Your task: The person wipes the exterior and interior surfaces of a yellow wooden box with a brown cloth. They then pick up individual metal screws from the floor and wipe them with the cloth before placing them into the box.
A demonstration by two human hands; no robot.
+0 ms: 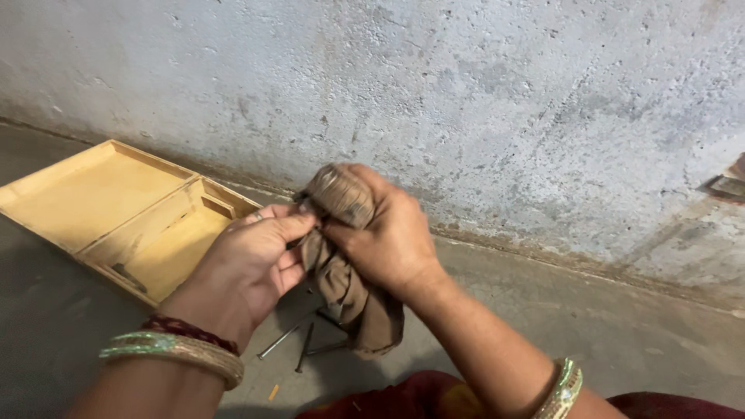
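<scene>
Head view, looking down past my forearms to a grey cement floor (621, 326). Both my hands are up in front of me, working one brown cloth (349, 287).

Right hand (384, 233): fingers curled together and clamped over the top of the cloth, which is bunched there into a tight rounded wad. Whether something sits wrapped inside the wad, I cannot tell. The weave looks soft, matte, a little ribbed where it stretches over my knuckles.

Left hand (252, 260): fingers and thumb drawn together, pinching the cloth's edge just beside the wad. From there the rest hangs in a limp, creased tail between my wrists, its end low over the floor.

Under that tail, on the floor: several long thin metal nails (291, 341), dull grey, lying loose and crossed at angles.

To my left, well apart from the hands: a shallow wooden box (101, 194) lying open and flat, pale yellow, smooth inside, both halves side by side, with a small dark piece in the nearer half.

Wrists: gold-green bangles (178, 351) on each, plus a dark red band on the left.

Behind everything, a rough plaster wall (504, 101), whitewashed blue-grey, pitted and stained brown along its foot.
</scene>
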